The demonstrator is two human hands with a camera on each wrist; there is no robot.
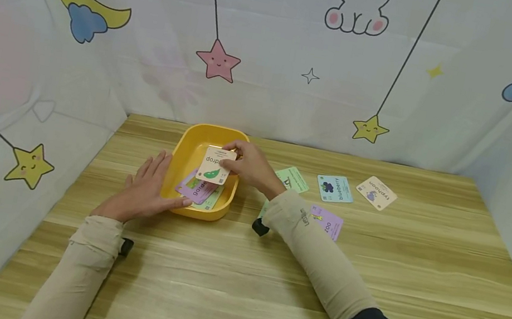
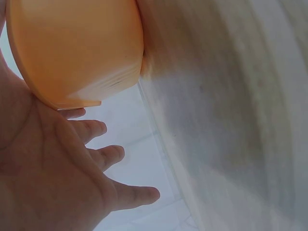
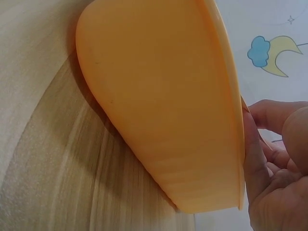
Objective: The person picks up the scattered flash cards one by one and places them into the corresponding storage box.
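A yellow plastic bin point(image 1: 201, 214) stands on the table in the head view. My right hand point(image 1: 254, 166) reaches over its right rim and pinches a cream card point(image 1: 209, 158) by the edge. The card shows a green picture and a word ending in "drop", partly covered by a finger. Below it in the bin lie a purple "garden" card point(image 1: 191, 187) and a green card point(image 1: 213, 200). My left hand point(image 1: 144, 191) rests along the bin's left side, fingers straight and spread, thumb at the near rim. In the left wrist view the palm point(image 2: 48, 159) meets the bin's rim.
Right of the bin lie a green card point(image 1: 294, 178), a blue "blueberry" card point(image 1: 335, 188), a cream "typhoon" card point(image 1: 376, 192) and a purple "zoo" card point(image 1: 329, 222). My right forearm partly covers some of them. A printed cloth point(image 1: 264, 110) hangs behind the wooden table point(image 1: 225, 284).
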